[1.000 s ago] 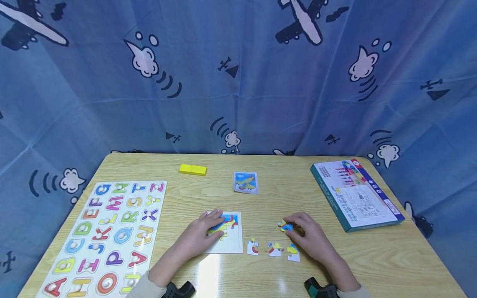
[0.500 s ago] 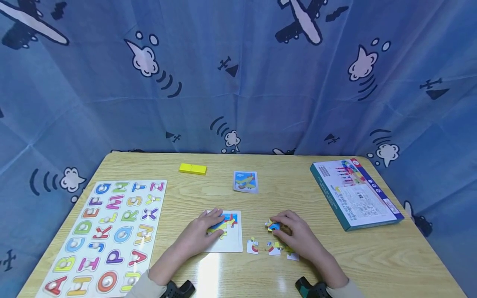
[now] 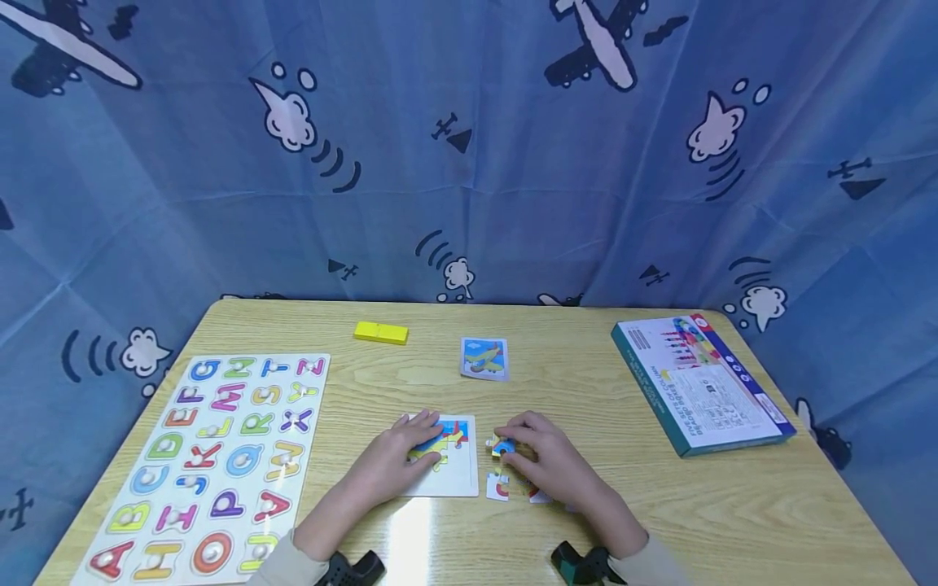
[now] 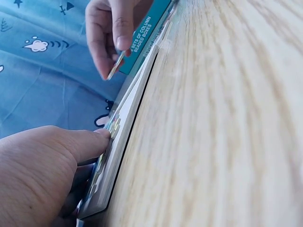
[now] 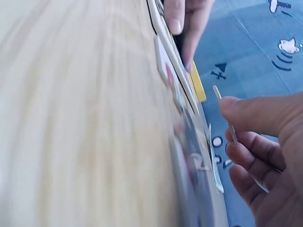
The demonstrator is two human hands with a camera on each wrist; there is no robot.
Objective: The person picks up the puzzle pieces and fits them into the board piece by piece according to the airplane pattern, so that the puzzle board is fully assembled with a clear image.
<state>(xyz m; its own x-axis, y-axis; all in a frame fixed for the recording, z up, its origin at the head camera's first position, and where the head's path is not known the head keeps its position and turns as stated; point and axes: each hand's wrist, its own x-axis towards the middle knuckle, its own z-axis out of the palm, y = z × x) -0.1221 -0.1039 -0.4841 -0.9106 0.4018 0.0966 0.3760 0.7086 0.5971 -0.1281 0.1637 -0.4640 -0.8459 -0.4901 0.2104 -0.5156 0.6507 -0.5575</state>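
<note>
A square puzzle board (image 3: 458, 480) lies at the table's front middle, with joined blue, yellow and red pieces in its upper part. My left hand (image 3: 392, 462) rests flat on its left side, thumb on the pieces, as the left wrist view also shows at the thumb (image 4: 87, 144). Just right of the board, my right hand (image 3: 545, 456) pinches a blue and yellow piece (image 3: 501, 447) between thumb and fingers. In the right wrist view that piece (image 5: 217, 92) is held edge-on above the table. A loose piece (image 3: 497, 487) lies beside the board; others are partly hidden under my right hand.
An alphabet board (image 3: 212, 472) covers the left side of the table. Behind the puzzle board are a yellow block (image 3: 380, 333) and a picture card of a plane (image 3: 484, 359). A flat box (image 3: 703, 387) lies at the right, and a blue curtain (image 3: 469, 163) hangs behind.
My right hand has moved left with the pinched piece, from above the loose pieces to close beside the board's right edge. My left hand has stayed on the board.
</note>
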